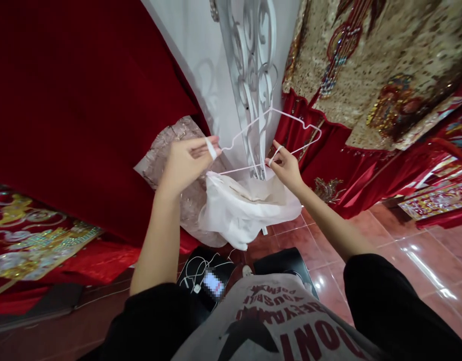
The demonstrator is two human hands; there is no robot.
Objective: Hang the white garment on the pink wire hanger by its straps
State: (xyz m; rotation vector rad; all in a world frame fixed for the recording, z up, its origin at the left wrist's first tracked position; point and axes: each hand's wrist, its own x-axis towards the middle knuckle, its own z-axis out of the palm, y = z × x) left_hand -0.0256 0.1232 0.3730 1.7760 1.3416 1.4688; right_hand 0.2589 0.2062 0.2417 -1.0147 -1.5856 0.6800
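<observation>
My left hand (191, 163) has its fingers drawn together, with a white strap (211, 149) looped over them beside one end of a pale pink hanger (249, 124). My right hand (286, 168) pinches by the hanger's lower bar, and a second white strap (275, 156) goes round its fingers. Just below the hands hangs a white sheer garment (246, 215); its link to the straps is partly hidden. Beige embroidered sheer fabric (193, 208) hangs behind my left wrist.
A white scrollwork metal stand (249, 70) rises behind the hanger. Dark red cloth (84, 100) hangs at left, a beaded gold costume (366, 70) at right. A phone (213, 285) and white cable lie on a black seat (195, 260) above red floor tiles (373, 250).
</observation>
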